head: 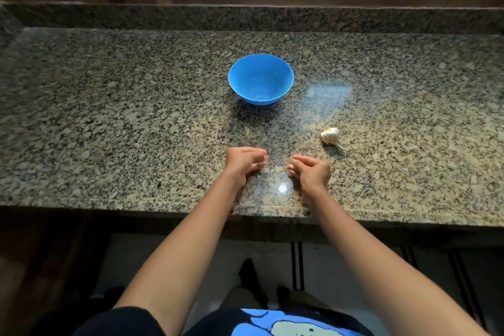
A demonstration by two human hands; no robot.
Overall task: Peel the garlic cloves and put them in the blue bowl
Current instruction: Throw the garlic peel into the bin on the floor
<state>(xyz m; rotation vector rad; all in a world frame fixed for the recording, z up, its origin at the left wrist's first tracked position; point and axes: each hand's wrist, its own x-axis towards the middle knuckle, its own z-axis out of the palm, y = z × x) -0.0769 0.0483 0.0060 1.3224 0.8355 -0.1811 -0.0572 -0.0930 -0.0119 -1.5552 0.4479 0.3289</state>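
Observation:
A blue bowl (261,79) stands upright in the middle of the granite counter, and it looks empty. A whole white garlic bulb (330,135) lies on the counter to the right of the bowl and nearer to me. My left hand (243,161) rests on the counter near the front edge with its fingers curled in. Beside it, a short gap away, my right hand (311,171) is curled the same way, just below and left of the garlic. Neither hand holds anything that I can see.
The speckled granite counter (136,123) has a raised back ledge (245,16) and a wooden wall behind it. Its front edge runs just under my wrists. Below it are the floor and my feet.

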